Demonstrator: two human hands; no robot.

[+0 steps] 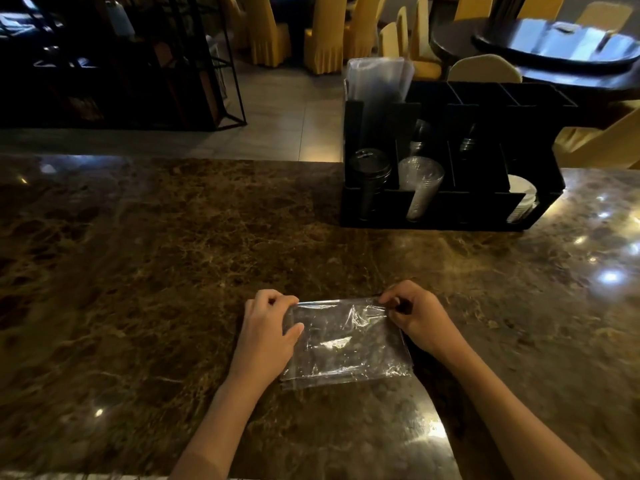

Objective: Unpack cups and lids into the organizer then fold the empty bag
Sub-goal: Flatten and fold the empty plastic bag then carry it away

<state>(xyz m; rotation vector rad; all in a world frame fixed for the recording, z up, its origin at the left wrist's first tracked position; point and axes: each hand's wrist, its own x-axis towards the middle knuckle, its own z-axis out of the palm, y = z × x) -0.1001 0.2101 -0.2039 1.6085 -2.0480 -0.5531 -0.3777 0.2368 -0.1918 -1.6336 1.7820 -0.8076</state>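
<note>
A clear, empty plastic bag [346, 344] lies flat and folded on the brown marble counter [156, 271] near the front edge. My left hand [268, 327] pinches the bag's far left corner, thumb on its left side. My right hand [415, 318] pinches the far right corner. At the back right stands the black organizer [446, 206]. It holds a stack of clear cups [420, 187], a stack of dark lids [370, 168] and white lids [521, 197] in separate front compartments.
A tall clear sleeve of plastic [379, 81] stands in the organizer's back left compartment. Beyond the counter are yellow-covered chairs [325, 32], a dark round table [554, 43] and a black metal shelf [114, 60] on the left.
</note>
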